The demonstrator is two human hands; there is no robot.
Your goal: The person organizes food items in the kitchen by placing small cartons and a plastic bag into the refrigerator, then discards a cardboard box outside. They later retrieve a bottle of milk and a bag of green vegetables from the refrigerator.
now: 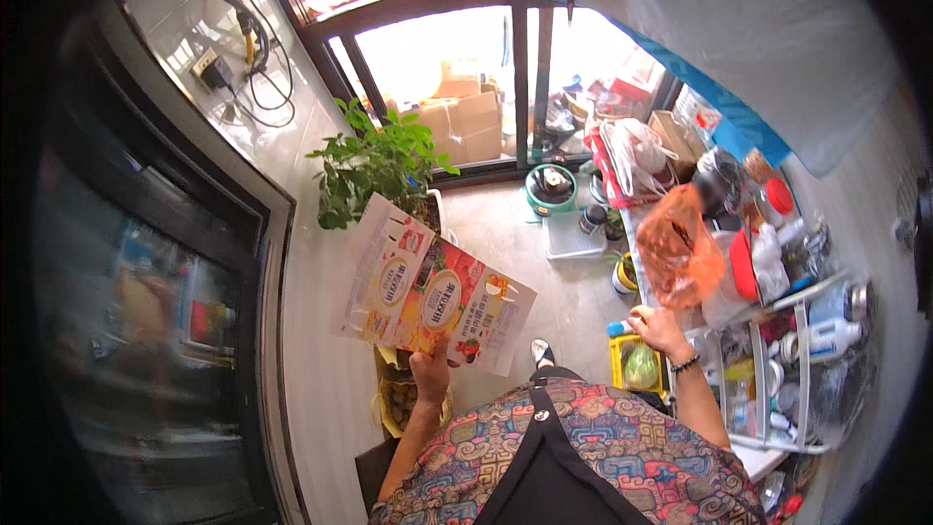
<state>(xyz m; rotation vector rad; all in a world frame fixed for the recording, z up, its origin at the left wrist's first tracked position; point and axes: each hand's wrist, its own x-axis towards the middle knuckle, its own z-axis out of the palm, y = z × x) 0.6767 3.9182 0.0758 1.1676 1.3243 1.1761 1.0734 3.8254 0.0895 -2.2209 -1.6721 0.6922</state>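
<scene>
A flattened, printed cardboard carton (444,299) with fruit pictures is gripped at its lower edge by my left hand (430,372). It is held up over the floor, in front of a potted green plant (386,153). On the other side, my right hand (656,328) has its fingers closed on a small blue and white object (619,329), whose kind I cannot tell. This hand is above a yellow plastic basket (618,364) with a round green vegetable (641,367) in it. An orange plastic bag (679,248) lies beyond the right hand, among things on the shelf.
A white rack (802,372) with bottles stands at the right. Ahead on the floor are a green-rimmed basin (551,188) and a translucent box (574,237). Yellow bags (393,405) stand at the lower left. Cardboard boxes (463,124) show behind the glass door.
</scene>
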